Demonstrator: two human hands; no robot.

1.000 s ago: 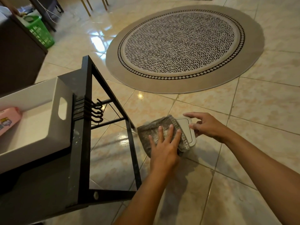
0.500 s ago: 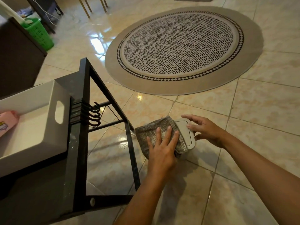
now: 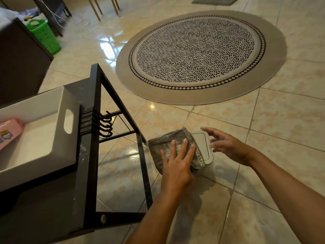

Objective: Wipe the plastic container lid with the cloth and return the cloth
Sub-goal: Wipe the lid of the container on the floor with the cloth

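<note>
A white plastic container lid (image 3: 202, 147) lies flat on the tiled floor. A grey-brown cloth (image 3: 161, 143) covers its left part, so only the right strip of the lid shows. My left hand (image 3: 177, 162) presses flat on the cloth, fingers spread. To the right, my right hand (image 3: 226, 147) rests with its fingertips against the lid's right edge, fingers apart.
A black metal rack (image 3: 95, 138) with hooks stands left of the cloth, its leg close by. On it sits a white tray (image 3: 44, 106) holding a pink pack (image 3: 8, 131). A round patterned rug (image 3: 200, 55) lies beyond, a green basket (image 3: 44, 36) far left.
My left hand and the cloth have slid slightly left across the lid, baring more of its right side. My right hand's fingers have loosened and spread at the lid's edge.
</note>
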